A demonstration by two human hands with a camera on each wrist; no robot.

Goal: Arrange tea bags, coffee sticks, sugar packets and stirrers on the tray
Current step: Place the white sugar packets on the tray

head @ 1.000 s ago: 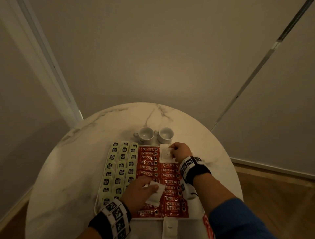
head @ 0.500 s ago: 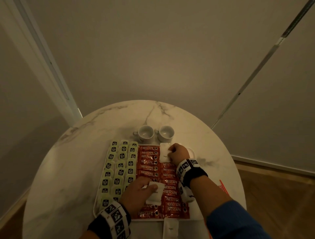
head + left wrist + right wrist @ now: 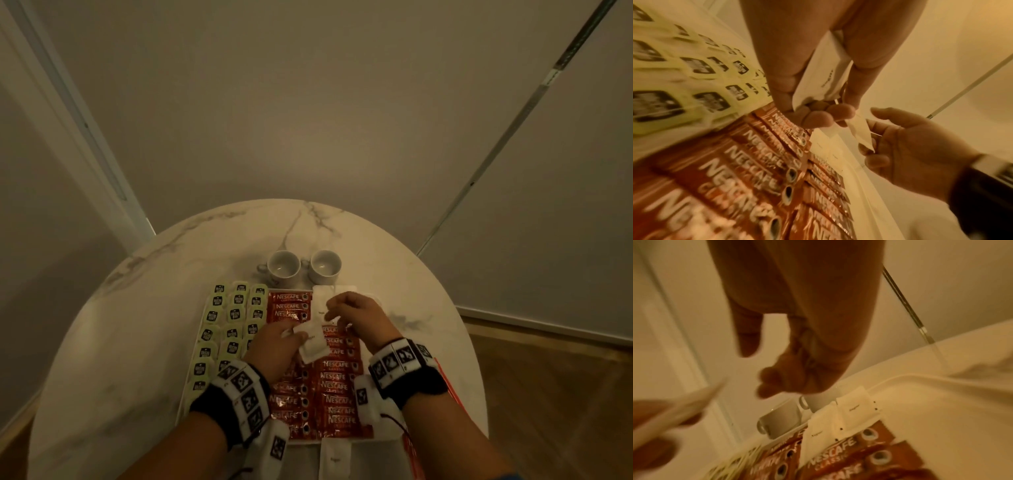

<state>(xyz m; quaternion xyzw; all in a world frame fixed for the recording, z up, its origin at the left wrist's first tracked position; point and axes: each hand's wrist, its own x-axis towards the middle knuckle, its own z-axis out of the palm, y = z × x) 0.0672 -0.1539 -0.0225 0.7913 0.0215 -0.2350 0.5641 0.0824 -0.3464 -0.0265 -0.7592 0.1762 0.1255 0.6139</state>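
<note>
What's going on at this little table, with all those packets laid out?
A person is setting out a hot-drinks tray on a round marble table. Green tea bags fill its left side and red coffee sticks the middle. The left hand holds a small stack of white sugar packets, and the right hand reaches in toward them. Two sugar packets already lie at the tray's far end, near two white cups. No stirrers are visible.
</note>
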